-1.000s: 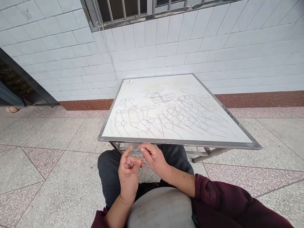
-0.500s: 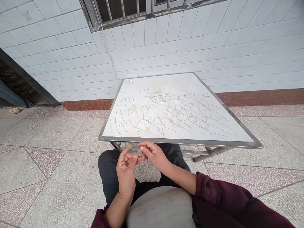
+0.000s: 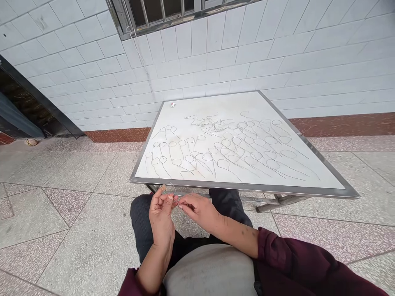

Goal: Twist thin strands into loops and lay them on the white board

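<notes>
A thin wire bent into a loop point(image 3: 174, 188) is held between my two hands, just in front of the table's near edge. My left hand point(image 3: 162, 211) pinches it between thumb and fingers, with the loop standing up above the fingertips. Close beside it on the right, my right hand point(image 3: 200, 210) is closed with thumb and fingertips on the wire near the crossing of its ends. On the white table point(image 3: 197, 98) lie many similar looped wires point(image 3: 223, 164) with long tails, and a tangled heap of wires point(image 3: 212, 124) without clear loops farther back.
A small white and red object point(image 3: 173, 105) sits at the table's far left corner. Behind the table stands a tiled wall point(image 3: 191, 74) with a barred window point(image 3: 163, 10). My legs point(image 3: 142, 222) reach under the table, near its metal frame point(image 3: 268, 203).
My right hand has moved down and slightly right, its fingers closing on the wire beside my left thumb. The loop now shows above my left fingers. The view has shifted slightly.
</notes>
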A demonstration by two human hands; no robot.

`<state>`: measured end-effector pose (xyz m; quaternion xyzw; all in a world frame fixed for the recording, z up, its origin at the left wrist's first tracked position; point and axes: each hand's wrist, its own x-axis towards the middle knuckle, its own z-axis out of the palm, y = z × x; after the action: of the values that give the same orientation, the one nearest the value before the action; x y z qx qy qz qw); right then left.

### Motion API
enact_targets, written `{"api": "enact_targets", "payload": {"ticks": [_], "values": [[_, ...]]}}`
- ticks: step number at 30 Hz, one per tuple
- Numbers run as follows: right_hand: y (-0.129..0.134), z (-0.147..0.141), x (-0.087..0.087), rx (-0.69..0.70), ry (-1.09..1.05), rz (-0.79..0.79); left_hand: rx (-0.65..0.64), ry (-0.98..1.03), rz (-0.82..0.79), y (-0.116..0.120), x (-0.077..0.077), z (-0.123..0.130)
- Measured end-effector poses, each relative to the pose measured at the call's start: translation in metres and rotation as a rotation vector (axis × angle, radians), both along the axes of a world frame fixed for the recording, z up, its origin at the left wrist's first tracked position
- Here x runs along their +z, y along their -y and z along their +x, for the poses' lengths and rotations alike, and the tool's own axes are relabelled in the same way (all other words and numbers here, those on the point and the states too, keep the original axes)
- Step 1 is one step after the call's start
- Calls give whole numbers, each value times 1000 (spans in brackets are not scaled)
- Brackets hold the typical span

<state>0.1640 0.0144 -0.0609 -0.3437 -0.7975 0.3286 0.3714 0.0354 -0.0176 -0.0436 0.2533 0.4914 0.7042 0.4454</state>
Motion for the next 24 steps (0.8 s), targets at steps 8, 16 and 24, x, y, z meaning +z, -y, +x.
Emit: {"api": "enact_targets", "payload": {"ticks": [8,16,24], "values": [[-7,6,4,-37,-22,-6,-85,-122,8,-4,8,2],[-28,13,6,-136,-12,-58,-67,-278,-77,-5,-5,-27],[-123,30,29,-323,55,-248,215,-740,-236,-24,-80,-123]]}}
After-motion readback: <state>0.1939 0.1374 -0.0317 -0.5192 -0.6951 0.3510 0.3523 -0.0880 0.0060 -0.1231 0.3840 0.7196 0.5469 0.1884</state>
